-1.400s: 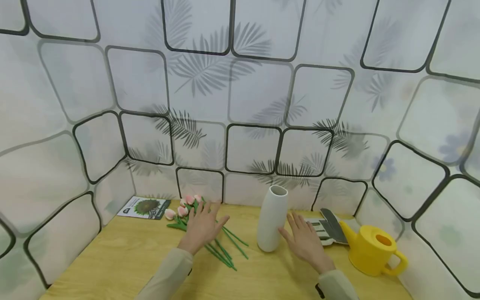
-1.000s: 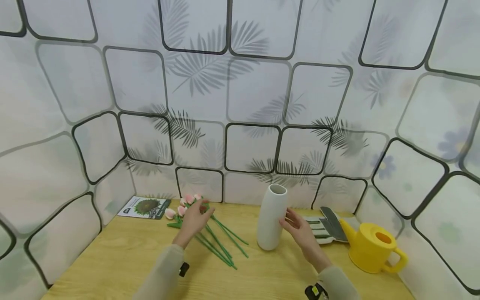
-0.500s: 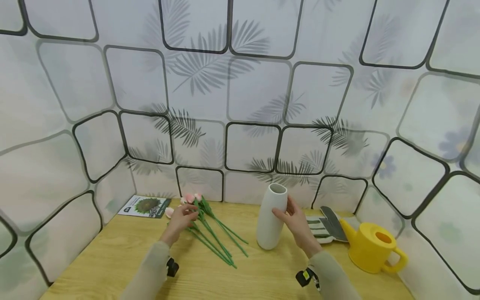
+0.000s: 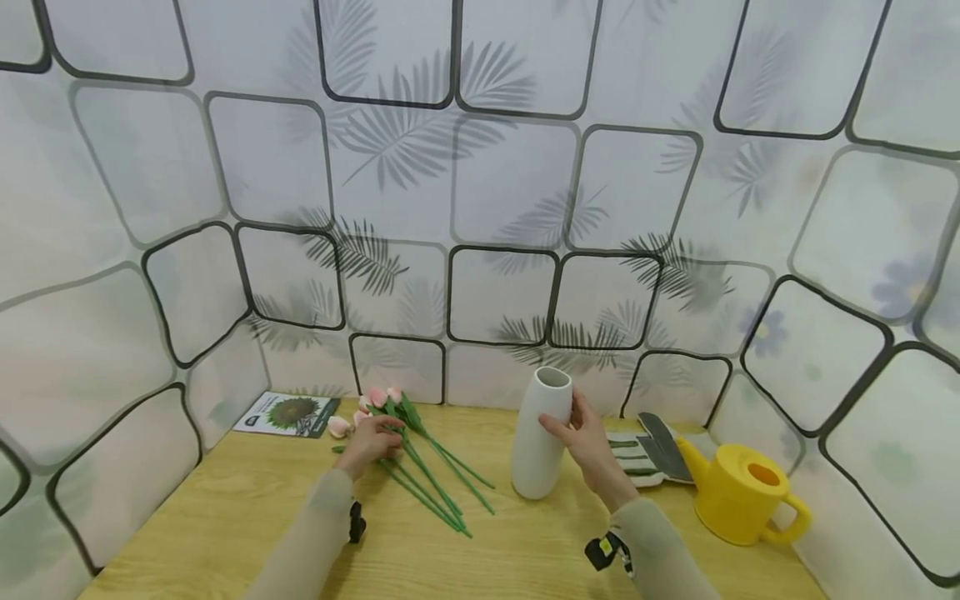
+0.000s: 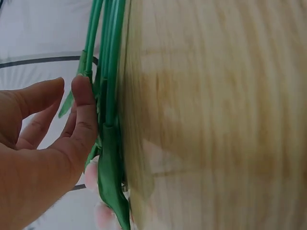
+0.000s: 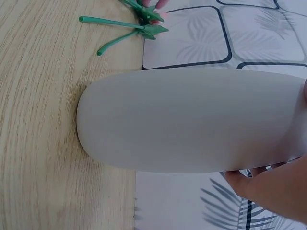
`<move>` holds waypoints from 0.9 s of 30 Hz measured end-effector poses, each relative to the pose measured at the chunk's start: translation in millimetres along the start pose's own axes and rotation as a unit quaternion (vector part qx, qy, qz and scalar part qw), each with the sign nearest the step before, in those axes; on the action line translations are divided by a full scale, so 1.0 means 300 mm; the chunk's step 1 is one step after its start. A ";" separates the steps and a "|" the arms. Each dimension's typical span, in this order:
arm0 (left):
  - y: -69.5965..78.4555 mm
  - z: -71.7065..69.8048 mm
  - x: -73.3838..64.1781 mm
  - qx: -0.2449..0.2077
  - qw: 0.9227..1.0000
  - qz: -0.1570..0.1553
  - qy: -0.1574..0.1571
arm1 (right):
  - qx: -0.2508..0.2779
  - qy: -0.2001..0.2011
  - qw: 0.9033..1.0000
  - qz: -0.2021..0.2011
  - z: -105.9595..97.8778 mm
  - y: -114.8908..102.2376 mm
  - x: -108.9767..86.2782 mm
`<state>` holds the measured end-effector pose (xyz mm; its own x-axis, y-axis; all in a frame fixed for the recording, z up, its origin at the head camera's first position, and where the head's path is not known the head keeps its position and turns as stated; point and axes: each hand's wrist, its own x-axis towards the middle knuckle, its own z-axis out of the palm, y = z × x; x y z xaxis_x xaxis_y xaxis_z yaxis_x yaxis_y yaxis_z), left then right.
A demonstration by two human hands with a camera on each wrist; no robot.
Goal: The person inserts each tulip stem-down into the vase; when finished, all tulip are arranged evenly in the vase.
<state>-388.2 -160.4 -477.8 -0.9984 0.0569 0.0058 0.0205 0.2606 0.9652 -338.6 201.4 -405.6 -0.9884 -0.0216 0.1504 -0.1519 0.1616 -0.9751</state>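
Presently, right hand [image 4: 590,448] grips one vase [image 4: 537,450]; left hand [image 4: 367,444], loosely spread, lies among five tulips [image 4: 411,417].

There are two hands [image 4: 371,443] [image 4: 590,446], one vase [image 4: 536,446], one watering can [image 4: 738,500], one card [image 4: 288,414] and, partly hidden, perhaps five tulips [image 4: 377,397].

- back wall [image 4: 506,192] and left wall [image 4: 82,350]: pale, patterned with dark and grey rounded squares; grey palm fronds across the back
- right wall [image 4: 885,467]: matching squares, blue flowers [image 4: 765,331] printed on it
- worktop [image 4: 225,517]: light yellowish wood grain
- light: soft, faint shadows
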 end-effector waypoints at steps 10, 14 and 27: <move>-0.001 0.040 0.033 0.038 0.999 -0.011 -0.013 | -0.001 -0.009 1.000 0.006 0.001 -0.010 -0.003; -0.010 0.047 0.046 0.050 0.998 -0.018 -0.031 | -0.004 -0.009 1.000 0.009 0.001 -0.012 -0.002; -0.013 0.042 0.037 0.044 0.998 0.015 0.052 | -0.004 -0.007 1.000 0.014 -0.003 -0.005 0.000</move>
<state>-398.5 -148.5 -484.7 -0.9973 -0.0323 0.0656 0.0505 0.3439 0.9377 -338.5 202.1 -403.8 -0.9922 -0.0316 0.1203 -0.1239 0.1693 -0.9777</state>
